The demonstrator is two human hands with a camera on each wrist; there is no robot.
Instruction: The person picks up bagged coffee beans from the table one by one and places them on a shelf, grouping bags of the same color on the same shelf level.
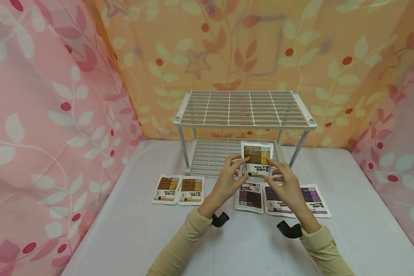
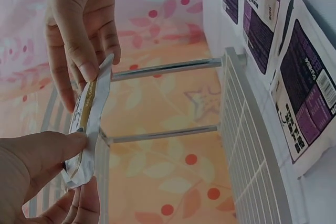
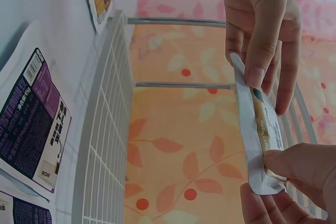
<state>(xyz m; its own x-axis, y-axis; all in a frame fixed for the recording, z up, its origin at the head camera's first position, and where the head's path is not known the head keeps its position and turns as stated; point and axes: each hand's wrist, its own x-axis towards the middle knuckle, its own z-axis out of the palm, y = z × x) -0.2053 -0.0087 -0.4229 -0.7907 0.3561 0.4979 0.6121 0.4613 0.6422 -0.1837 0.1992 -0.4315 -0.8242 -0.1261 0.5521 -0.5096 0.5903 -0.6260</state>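
A brown-and-yellow coffee pouch (image 1: pixel 257 155) is held up between both hands, in front of the lower tier of a white wire rack (image 1: pixel 210 151). My left hand (image 1: pixel 226 181) pinches its left edge between thumb and fingers. On the opposite edge, my right hand (image 1: pixel 285 184) pinches it the same way. The left wrist view catches the silvery, crimped rim of the pouch (image 2: pixel 88 129) edge-on, thumbs on one face and fingers behind. The right wrist view gives a similar side look at the pouch (image 3: pixel 254 135).
Two brown-and-yellow pouches (image 1: pixel 191 191) lie side by side on the white table (image 1: pixel 124 230), left of the hands. Purple pouches (image 1: pixel 249 197) lie in a row below the right hand, partly covered by it. The rack's upper tier (image 1: pixel 245 109) stands above, with patterned cloth (image 1: pixel 227 46) behind.
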